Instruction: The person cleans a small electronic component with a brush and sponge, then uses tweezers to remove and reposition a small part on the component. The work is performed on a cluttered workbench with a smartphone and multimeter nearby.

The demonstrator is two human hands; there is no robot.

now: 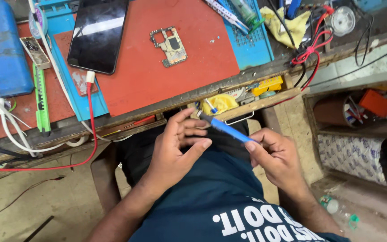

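Screwdriver (227, 129) between hands, below bench edge (229, 85)

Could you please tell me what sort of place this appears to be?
Probably a phone repair bench: a bare metal-shielded circuit board and a black glass smartphone lie on a red work mat, and the right hand holds a blue-handled tool.
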